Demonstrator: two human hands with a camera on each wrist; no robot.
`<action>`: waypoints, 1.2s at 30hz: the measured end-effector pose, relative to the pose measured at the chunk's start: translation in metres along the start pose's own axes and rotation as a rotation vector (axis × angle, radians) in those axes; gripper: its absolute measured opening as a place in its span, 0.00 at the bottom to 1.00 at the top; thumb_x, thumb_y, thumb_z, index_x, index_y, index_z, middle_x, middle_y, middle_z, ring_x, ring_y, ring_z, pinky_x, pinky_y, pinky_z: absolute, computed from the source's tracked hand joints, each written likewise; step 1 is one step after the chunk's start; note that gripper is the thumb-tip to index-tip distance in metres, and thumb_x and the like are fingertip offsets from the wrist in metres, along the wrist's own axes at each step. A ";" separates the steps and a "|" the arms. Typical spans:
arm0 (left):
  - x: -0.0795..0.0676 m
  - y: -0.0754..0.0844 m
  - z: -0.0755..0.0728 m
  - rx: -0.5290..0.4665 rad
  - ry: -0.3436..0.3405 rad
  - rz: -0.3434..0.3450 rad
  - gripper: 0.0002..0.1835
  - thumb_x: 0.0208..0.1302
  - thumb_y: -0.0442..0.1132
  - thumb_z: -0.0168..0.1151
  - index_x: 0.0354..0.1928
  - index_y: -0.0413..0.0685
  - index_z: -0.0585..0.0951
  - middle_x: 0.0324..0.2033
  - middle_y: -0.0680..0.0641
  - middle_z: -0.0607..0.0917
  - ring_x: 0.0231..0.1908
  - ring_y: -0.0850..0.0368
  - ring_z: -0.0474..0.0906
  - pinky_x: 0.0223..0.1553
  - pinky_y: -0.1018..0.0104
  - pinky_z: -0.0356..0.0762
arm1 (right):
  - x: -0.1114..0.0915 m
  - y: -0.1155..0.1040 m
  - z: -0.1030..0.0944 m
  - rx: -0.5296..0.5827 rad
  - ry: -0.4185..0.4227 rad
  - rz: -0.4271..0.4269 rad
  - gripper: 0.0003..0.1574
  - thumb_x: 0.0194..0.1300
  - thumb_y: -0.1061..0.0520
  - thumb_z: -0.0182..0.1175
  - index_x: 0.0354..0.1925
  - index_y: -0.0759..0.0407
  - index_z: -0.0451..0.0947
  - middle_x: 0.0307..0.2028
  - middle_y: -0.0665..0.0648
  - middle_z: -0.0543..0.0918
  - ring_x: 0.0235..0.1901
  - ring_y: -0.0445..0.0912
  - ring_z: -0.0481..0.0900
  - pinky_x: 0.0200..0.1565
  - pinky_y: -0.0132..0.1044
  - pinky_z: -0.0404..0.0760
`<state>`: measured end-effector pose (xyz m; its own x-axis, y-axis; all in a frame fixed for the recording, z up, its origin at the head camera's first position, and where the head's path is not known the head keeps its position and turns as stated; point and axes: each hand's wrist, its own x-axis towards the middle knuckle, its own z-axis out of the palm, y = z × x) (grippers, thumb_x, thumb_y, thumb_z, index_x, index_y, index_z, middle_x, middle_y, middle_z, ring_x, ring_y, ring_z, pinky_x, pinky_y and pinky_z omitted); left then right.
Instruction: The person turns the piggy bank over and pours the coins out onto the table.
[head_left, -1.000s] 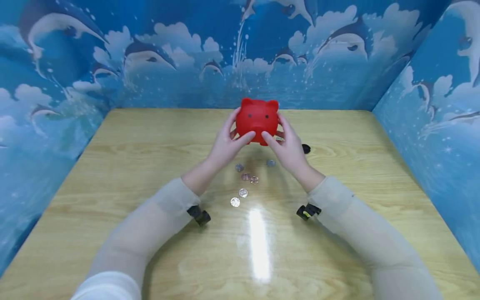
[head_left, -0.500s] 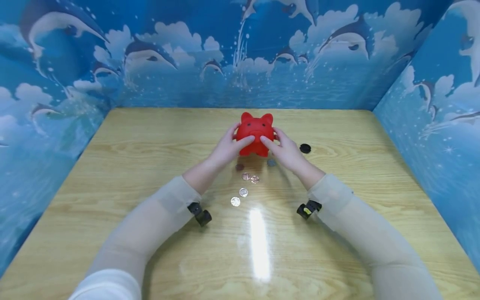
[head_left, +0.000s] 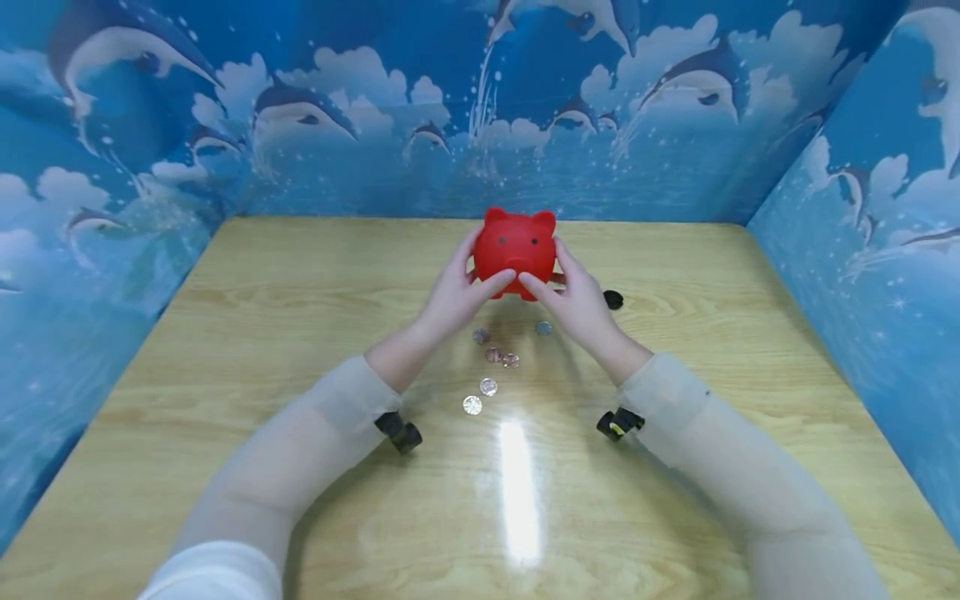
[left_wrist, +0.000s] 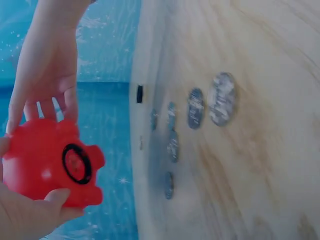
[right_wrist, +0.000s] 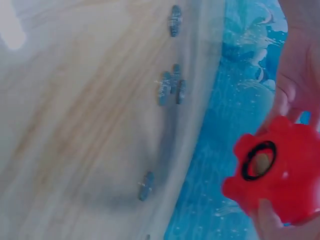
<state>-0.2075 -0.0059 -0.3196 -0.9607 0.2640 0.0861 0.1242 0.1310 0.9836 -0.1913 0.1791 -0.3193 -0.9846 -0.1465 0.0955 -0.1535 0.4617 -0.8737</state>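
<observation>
Both hands hold a red piggy bank [head_left: 514, 250] above the wooden table, its snout facing me. My left hand [head_left: 452, 292] grips one side and my right hand [head_left: 576, 292] the other, thumbs across the front near the snout; the fingertips behind are partly hidden. In the left wrist view, a black-rimmed round hole [left_wrist: 77, 164] shows on the bank's underside between its short feet. Through the hole in the right wrist view, a dull tan patch is visible; what it is, I cannot tell. Several coins lie below, including a silvery one [head_left: 543, 328] and a coppery one [head_left: 511, 361].
A black round plug [head_left: 613, 300] lies on the table [head_left: 712, 350] beyond my right hand. Two bright coins, one of them the nearest coin [head_left: 472, 405], lie closer to me. Dolphin-printed blue walls [head_left: 337, 183] enclose the back and sides.
Half a second ago the piggy bank dipped lower and tipped, its feet showing more; now both hands have it raised again, close to its position one second ago. The coins look unmoved.
</observation>
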 end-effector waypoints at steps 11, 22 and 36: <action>0.008 -0.016 0.001 0.120 -0.037 -0.273 0.45 0.60 0.53 0.62 0.72 0.53 0.49 0.64 0.45 0.64 0.59 0.48 0.64 0.53 0.54 0.73 | 0.006 0.007 0.002 -0.095 -0.168 0.143 0.47 0.63 0.32 0.51 0.71 0.53 0.52 0.66 0.57 0.63 0.63 0.55 0.62 0.58 0.56 0.66; -0.008 0.011 -0.001 0.090 0.052 0.803 0.44 0.52 0.33 0.69 0.68 0.42 0.55 0.68 0.39 0.54 0.64 0.47 0.59 0.52 0.56 0.74 | -0.015 -0.017 -0.001 0.096 0.293 -0.624 0.54 0.58 0.38 0.61 0.69 0.63 0.50 0.67 0.57 0.58 0.61 0.52 0.62 0.52 0.44 0.75; 0.008 -0.018 0.002 0.103 -0.025 -0.186 0.44 0.59 0.53 0.62 0.72 0.55 0.50 0.65 0.49 0.62 0.60 0.50 0.64 0.50 0.57 0.75 | 0.005 0.011 0.006 0.016 -0.084 0.129 0.49 0.65 0.36 0.52 0.72 0.56 0.45 0.67 0.61 0.60 0.59 0.58 0.68 0.55 0.49 0.72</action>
<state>-0.2167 -0.0041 -0.3368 -0.9632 0.2494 -0.1005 -0.0286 0.2764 0.9606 -0.1975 0.1784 -0.3309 -0.9855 -0.1595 -0.0577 -0.0239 0.4673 -0.8838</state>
